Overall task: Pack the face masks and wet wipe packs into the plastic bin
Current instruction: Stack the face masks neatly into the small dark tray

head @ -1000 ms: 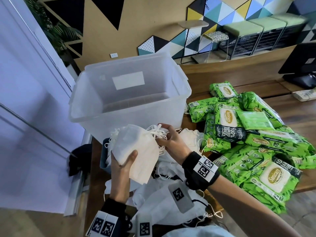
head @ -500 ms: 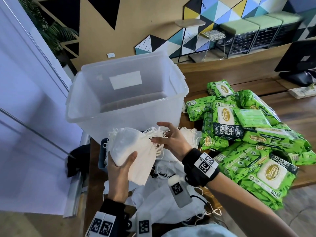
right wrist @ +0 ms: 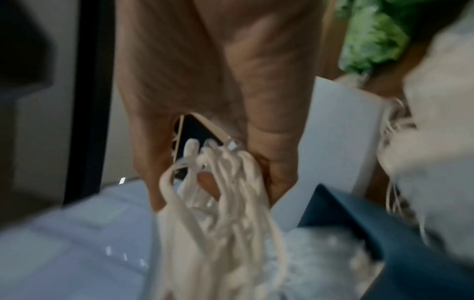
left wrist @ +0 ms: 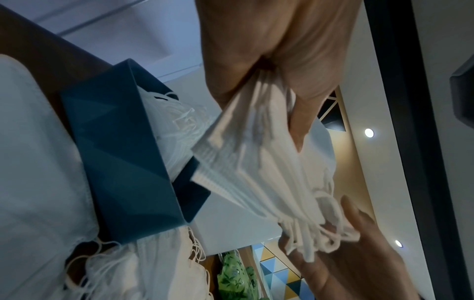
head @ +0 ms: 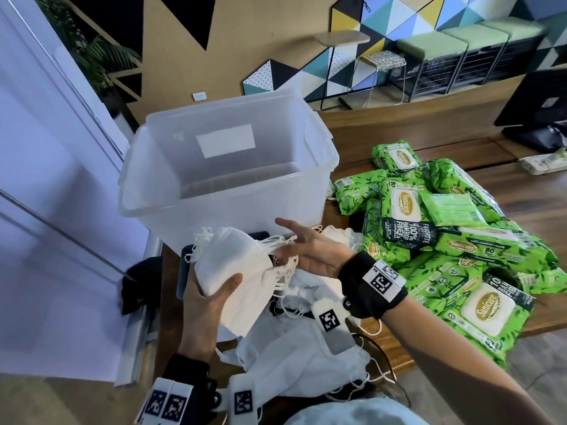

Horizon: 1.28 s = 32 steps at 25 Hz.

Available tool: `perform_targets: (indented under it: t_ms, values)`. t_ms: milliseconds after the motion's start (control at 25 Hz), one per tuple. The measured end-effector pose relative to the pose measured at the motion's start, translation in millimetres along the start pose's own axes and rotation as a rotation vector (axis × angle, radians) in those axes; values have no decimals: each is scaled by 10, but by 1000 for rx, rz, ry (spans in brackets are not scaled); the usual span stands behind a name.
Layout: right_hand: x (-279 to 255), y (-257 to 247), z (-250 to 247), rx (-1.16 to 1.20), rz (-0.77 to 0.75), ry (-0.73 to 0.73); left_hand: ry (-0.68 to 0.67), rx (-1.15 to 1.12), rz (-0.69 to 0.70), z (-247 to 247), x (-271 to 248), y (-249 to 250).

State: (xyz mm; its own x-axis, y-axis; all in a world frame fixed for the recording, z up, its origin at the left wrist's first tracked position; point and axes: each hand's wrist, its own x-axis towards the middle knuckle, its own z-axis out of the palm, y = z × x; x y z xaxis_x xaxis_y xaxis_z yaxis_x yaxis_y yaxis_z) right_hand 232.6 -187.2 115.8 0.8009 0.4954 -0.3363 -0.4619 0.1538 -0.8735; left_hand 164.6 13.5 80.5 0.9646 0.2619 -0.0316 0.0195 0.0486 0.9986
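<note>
You face a tan wall (head: 245, 41) with black and coloured triangles, green-cushioned wire stools (head: 460, 56) along it, a wooden table (head: 399, 130), and white panels (head: 46, 179) at left.

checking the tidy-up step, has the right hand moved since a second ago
Yes. The right hand has opened and turned palm-up beside the mask stack, its fingers now reaching toward the bin wall, ear loops draped across them.

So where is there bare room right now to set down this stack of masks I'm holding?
The plastic bin shows a bare floor, bordered by its four clear walls. Bare table lies beyond the wet wipe packs, toward the monitor. It is crowded before the bin, where loose masks lie.
</note>
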Motion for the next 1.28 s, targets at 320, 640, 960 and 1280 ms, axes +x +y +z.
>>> perform_targets:
  t_ms: [320,640,960,1280]
  values:
    - [111,37,-100,-984,-408,597,-74,134,27,93,-108,-52]
    - [58,93,-133,194,-52,436,2,-52,-121,41,-137,-162]
    - [66,63,-165,-65,11,328,24,-100,-226,-56,-134,-256]
    - [103,152,-285,109,43,290,20,-110,-259,-10,-156,-275]
